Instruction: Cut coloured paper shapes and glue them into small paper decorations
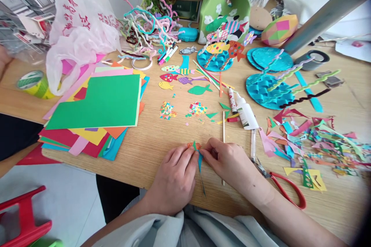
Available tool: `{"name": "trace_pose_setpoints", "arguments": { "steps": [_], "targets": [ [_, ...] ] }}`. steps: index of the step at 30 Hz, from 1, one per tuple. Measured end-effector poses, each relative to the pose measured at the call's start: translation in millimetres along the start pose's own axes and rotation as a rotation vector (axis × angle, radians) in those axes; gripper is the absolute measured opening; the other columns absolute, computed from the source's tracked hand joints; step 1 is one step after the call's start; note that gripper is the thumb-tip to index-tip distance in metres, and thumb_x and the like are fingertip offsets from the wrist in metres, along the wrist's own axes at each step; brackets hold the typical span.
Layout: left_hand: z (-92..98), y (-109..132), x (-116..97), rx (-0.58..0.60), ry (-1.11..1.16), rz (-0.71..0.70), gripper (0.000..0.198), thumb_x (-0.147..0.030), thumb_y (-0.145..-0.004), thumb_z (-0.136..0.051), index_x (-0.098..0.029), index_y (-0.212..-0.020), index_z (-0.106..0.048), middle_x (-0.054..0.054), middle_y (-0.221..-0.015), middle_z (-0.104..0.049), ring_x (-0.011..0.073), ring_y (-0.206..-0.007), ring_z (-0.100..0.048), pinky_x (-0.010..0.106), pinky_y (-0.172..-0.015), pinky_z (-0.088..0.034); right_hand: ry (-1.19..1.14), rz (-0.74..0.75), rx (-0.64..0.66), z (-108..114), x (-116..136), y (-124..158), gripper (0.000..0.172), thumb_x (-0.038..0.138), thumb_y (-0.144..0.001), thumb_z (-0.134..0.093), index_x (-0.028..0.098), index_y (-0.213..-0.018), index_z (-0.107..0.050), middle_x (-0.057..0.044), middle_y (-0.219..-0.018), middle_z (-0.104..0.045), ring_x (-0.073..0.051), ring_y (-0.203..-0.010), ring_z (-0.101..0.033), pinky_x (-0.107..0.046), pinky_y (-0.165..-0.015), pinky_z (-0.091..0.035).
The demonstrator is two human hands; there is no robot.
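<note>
My left hand (175, 179) rests on the table near its front edge, fingers close together, pressing on a small paper cutout (194, 145) in orange and green. Close by on the right, my right hand (223, 158) pinches a narrow blue paper piece (199, 163) at the cutout. The fingertips hide part of both papers. A thin dark sliver points down from the blue piece; what it is I cannot tell. A wooden stick (223, 127) lies partly under my right hand. Red-handled scissors (286, 189) lie beside my right forearm.
Coloured paper sheets (113, 100) are stacked at left. Paper fish (199, 89) and confetti piles (197, 109) lie ahead. A white glue bottle (245, 114), blue woven discs (269, 90) and paper scraps (313, 139) are at right. Pipe cleaners (150, 27) heap at the back.
</note>
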State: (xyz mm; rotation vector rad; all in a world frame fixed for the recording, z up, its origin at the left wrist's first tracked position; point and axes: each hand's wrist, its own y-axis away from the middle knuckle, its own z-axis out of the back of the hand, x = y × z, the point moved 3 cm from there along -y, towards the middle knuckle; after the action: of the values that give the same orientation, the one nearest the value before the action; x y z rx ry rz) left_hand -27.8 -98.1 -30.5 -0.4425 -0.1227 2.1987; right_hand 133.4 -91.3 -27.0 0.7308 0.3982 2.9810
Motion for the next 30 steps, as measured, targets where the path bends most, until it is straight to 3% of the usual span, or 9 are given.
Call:
{"name": "trace_pose_setpoints", "arguments": {
  "steps": [7,14,30],
  "targets": [
    [-0.5,-0.4,-1.5,0.020,-0.024,-0.003,0.041,-0.020,-0.090,-0.041,-0.007,-0.127,-0.055,0.014,-0.126,-0.060,0.0266,-0.120,-0.048,0.040,-0.101,-0.039,0.008,0.001,0.008,1.1,-0.4,-0.4,0.020,0.029,-0.091,-0.050,0.020,-0.075,-0.058,-0.003,-0.067,-0.069,-0.018,-0.058,-0.065,-0.025,-0.053,-0.036],
    [-1.0,0.1,-1.9,0.037,-0.048,0.003,0.041,-0.021,-0.091,-0.040,-0.008,-0.127,-0.055,0.013,-0.126,-0.060,0.0267,-0.119,-0.048,0.041,-0.100,-0.039,-0.056,-0.045,0.061,9.5,-0.3,-2.7,0.040,0.034,-0.097,-0.033,0.022,-0.063,-0.051,-0.005,-0.058,-0.065,-0.017,-0.051,-0.061,-0.025,-0.052,-0.039],
    [-3.2,2.1,-2.6,0.080,-0.038,0.026,0.043,-0.017,-0.087,-0.043,-0.010,-0.128,-0.053,0.013,-0.126,-0.058,0.0269,-0.120,-0.047,0.042,-0.102,-0.038,-0.143,-0.023,0.055,12.8,1.5,-4.6,0.033,0.036,-0.092,-0.046,0.021,-0.066,-0.058,-0.004,-0.060,-0.067,-0.016,-0.053,-0.061,-0.024,-0.051,-0.036]
  ]
}}
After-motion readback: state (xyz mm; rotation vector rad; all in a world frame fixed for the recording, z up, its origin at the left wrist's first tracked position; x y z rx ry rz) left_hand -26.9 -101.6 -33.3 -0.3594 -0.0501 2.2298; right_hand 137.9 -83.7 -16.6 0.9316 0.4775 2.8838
